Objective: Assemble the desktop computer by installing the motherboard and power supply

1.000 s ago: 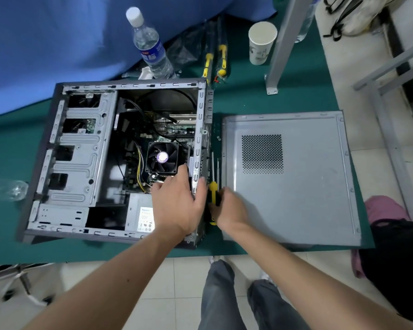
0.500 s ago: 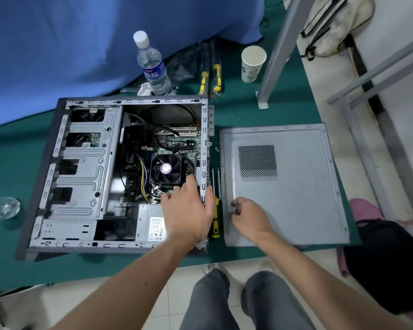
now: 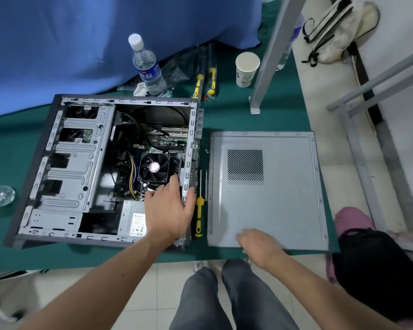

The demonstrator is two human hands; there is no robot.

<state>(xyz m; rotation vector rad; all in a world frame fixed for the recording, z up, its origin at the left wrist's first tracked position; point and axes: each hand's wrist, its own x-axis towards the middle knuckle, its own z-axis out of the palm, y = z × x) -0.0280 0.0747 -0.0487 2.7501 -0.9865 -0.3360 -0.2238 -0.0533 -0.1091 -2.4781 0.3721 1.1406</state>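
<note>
An open grey computer case [image 3: 65, 167] lies on its side on the green table. Inside it sit the motherboard [image 3: 169, 141] with a black CPU fan [image 3: 154, 167], and the grey power supply [image 3: 132, 219] at the near corner. My left hand [image 3: 169, 210] rests spread over the case's near right corner, thumb hooked on the rear frame. My right hand [image 3: 258, 242] lies at the near edge of the loose grey side panel [image 3: 272, 203], fingers curled down on it. A yellow-handled screwdriver [image 3: 199, 216] lies between case and panel, untouched.
A water bottle [image 3: 147, 67], a paper cup [image 3: 246, 69] and two more yellow-handled screwdrivers [image 3: 205, 79] stand behind the case. A grey metal post [image 3: 270, 55] rises at the back right. A clear bottle end [image 3: 3, 195] lies at the far left. A dark bag [image 3: 377, 270] sits at the right.
My right hand has let go of the yellow screwdriver and moved right and nearer, onto the side panel's near edge. My left hand stays on the case's corner.
</note>
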